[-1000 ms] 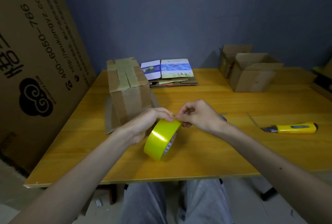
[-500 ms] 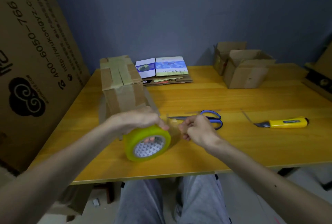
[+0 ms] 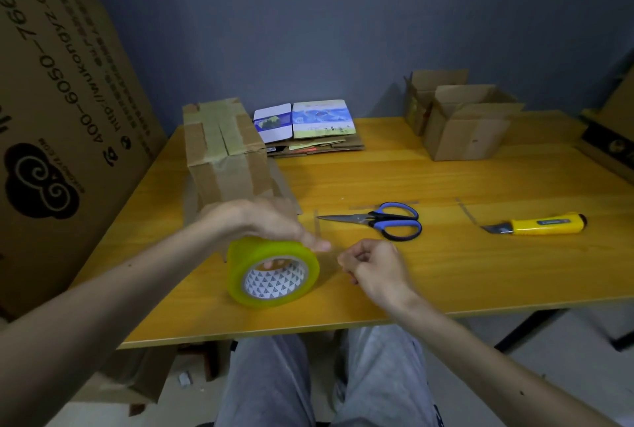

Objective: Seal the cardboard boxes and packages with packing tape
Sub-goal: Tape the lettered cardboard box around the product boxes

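Note:
A yellow roll of packing tape (image 3: pixel 271 272) stands on edge near the front of the wooden table (image 3: pixel 446 272), its patterned core facing me. My left hand (image 3: pixel 260 221) grips the roll from above, fingers inside the core. My right hand (image 3: pixel 370 265), just right of the roll, pinches the clear free end of the tape, with a short strip stretched between hand and roll. A tall cardboard box (image 3: pixel 223 155) with tape strips across its top stands behind my left hand.
Blue-handled scissors (image 3: pixel 384 221) and a yellow utility knife (image 3: pixel 538 223) lie to the right. Open cardboard boxes (image 3: pixel 463 128) stand at the back right, flattened printed cartons (image 3: pixel 308 125) at the back middle. A large printed carton (image 3: pixel 58 111) leans at the left.
The roll turned so its core faces me and went down to the left. My right hand drew the tape end a short way rightward off the roll. The scissors came into sight.

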